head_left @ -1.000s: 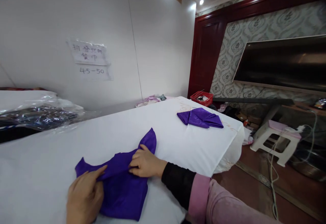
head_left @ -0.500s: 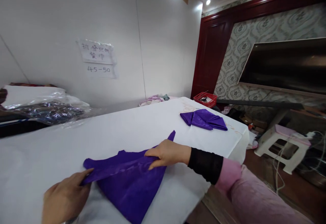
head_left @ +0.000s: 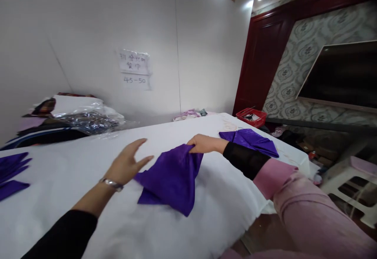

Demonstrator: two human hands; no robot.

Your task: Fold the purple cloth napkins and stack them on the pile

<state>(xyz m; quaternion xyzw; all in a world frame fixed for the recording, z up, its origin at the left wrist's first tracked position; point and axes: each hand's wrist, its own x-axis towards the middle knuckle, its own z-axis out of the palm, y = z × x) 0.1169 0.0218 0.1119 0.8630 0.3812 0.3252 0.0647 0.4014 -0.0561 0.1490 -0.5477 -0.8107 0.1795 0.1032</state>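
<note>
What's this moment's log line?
right hand: grips purple cloth | left hand: open, holding nothing | table: folded cloth farther right

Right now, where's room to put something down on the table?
Bare white tablecloth shows between the left hand and the purple pieces at the left edge, and right of the purple cloth in the right hand. Crowded: around both hands.

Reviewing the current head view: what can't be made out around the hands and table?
All in the head view:
1. Pinched part of the loose, shiny purple cloth: covered by the right hand.
2. Layered purple fabric at far left: cut off by the picture's left edge.
3. Folded, shiny purple cloth farther back: partly hidden by the tight black sleeve.
4. Contents of the red plastic basket: too small to identify.
</note>
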